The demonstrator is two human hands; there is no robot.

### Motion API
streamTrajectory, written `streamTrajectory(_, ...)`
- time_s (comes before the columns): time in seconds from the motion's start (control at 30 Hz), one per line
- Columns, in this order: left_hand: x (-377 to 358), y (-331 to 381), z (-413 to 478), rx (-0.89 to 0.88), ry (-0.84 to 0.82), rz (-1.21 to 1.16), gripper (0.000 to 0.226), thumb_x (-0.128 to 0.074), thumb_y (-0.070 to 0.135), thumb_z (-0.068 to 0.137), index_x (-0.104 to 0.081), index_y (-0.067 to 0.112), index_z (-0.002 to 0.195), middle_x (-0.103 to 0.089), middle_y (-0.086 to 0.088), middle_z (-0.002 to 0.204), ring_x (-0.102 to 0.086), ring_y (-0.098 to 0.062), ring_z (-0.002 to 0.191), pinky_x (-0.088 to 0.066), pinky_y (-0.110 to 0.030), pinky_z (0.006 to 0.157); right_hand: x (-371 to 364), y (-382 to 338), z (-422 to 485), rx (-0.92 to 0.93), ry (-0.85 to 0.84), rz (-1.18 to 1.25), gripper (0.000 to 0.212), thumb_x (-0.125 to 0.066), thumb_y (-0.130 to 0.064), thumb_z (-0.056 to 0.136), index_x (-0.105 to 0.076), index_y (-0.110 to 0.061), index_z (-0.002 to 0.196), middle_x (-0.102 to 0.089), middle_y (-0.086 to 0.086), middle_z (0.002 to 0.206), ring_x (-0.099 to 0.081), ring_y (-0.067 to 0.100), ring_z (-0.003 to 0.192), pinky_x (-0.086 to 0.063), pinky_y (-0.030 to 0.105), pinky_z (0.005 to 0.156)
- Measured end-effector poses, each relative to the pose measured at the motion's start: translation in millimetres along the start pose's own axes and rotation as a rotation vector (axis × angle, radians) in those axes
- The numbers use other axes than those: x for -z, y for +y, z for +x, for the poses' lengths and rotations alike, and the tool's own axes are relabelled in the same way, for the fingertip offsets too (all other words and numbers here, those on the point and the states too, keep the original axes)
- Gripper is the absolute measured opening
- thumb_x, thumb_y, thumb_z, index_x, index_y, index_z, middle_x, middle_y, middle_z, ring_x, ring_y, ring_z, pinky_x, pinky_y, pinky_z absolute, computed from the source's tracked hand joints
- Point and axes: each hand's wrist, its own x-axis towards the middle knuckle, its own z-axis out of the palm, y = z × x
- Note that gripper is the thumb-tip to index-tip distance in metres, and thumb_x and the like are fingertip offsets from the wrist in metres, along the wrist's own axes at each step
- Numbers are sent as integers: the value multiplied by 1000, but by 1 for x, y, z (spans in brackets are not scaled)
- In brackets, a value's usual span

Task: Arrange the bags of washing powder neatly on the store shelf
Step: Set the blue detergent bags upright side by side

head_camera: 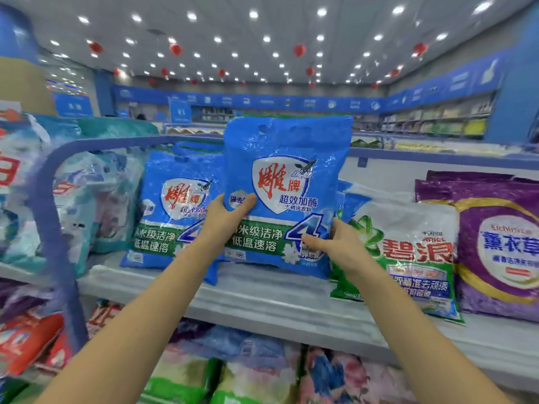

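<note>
glossy blue plastic bag of washing powder (pixel 287 193), held upright on or just above the pale grey store shelf (pixel 262 298), between a matching blue bag (pixel 175 211) and a green-and-white bag (pixel 408 252); left hand (pixel 224 217) grips its left edge, right hand (pixel 335 243) its lower right edge, thumbs on front.

Shop, detergent bags (pixel 285 176) on shelf (pixel 277 295), perhaps signage (pixel 262 101)

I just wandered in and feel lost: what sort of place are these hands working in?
Most likely a supermarket's laundry aisle. A white store shelf carries glossy blue plastic bags of washing powder, a purple bag beside them, and stocked wall shelves under a blue sign band line the walls.
</note>
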Motion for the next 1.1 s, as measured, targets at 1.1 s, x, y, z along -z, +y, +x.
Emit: streamTrajectory(1.1,29,-59,-22,-472,-350,1155,68,-47,36,95,-8,21,149,6,-5,158,-20,-35,139,-18,-42,112,-53,29,-31,40,164,-1052,64,-50,-26,95,-15,-27,149,4,-1,158,-12,25,143,-33,44,107)
